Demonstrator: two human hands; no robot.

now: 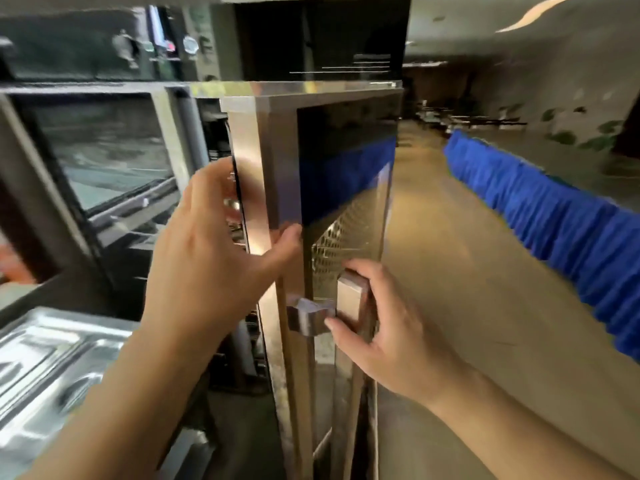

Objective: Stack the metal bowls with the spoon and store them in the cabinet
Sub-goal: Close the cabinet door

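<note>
I see the tall stainless-steel cabinet door with its dark glass panel (332, 188) standing partly open, edge-on to me, in the middle of the view. My left hand (211, 251) is wrapped around the door's near vertical edge: the thumb lies on the outer steel frame while the other fingers curl behind the edge, so the hand is closed on the door. My right hand (388, 327) is at the blocky steel handle (332, 306) lower on the door's face; the thumb presses under the handle's short crosspiece and the fingers curl around the upright bar, gripping it. Behind the door, to the left, the dark interior of the steel cabinet (221, 237) shows wire racks, but the blur is too strong for me to tell what sits on them. I cannot pick out the metal bowls or the spoon anywhere with certainty. At lower left lie shiny, embossed stainless-steel trays (52, 368), blurred as well. To the right, a long table with a pleated blue cloth skirt (554, 216) runs away over a tan floor (467, 271).
</note>
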